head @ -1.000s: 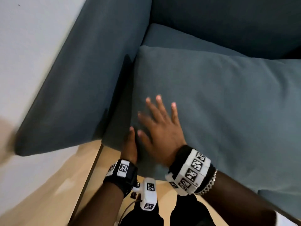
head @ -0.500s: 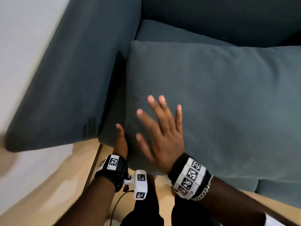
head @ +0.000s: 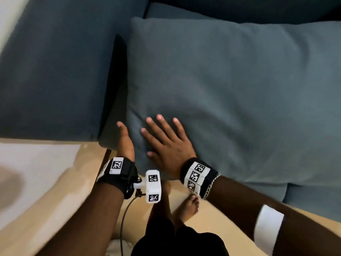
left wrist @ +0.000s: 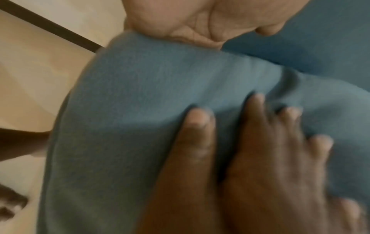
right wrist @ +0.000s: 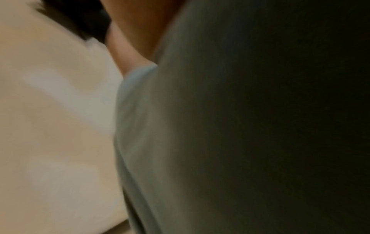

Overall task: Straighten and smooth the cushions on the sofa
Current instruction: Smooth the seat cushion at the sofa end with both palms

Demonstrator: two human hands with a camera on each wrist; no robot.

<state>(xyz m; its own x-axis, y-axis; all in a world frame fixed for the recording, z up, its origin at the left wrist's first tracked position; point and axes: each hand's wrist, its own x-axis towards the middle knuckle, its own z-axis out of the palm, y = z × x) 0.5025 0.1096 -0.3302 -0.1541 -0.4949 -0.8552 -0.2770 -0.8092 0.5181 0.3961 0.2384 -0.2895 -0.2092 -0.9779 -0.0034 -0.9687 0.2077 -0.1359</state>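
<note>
A blue-grey cushion [head: 230, 89] lies on the sofa seat against the left armrest [head: 55, 71]. My right hand [head: 166, 143] lies flat on its near left corner with the fingers spread. The fabric wrinkles just ahead of those fingers [left wrist: 200, 126]. My left hand [head: 125, 139] is pressed edge-on against the cushion's left side, between cushion and armrest, fingers straight. In the left wrist view its palm [left wrist: 210, 20] touches the cushion's edge [left wrist: 150, 95]. The right wrist view is dark, with only cushion fabric [right wrist: 200, 142] close up.
The sofa backrest [head: 239, 8] runs along the top and the seat cushion [head: 313, 204] shows at the lower right. Pale floor [head: 46, 200] lies in front of the sofa, where my bare foot [head: 191, 204] stands. A cable hangs from the left wrist camera [head: 153, 185].
My right hand, lifted half a second ago, now presses flat on the cushion and creases the fabric. My left hand has slid a little farther along the cushion's left side.
</note>
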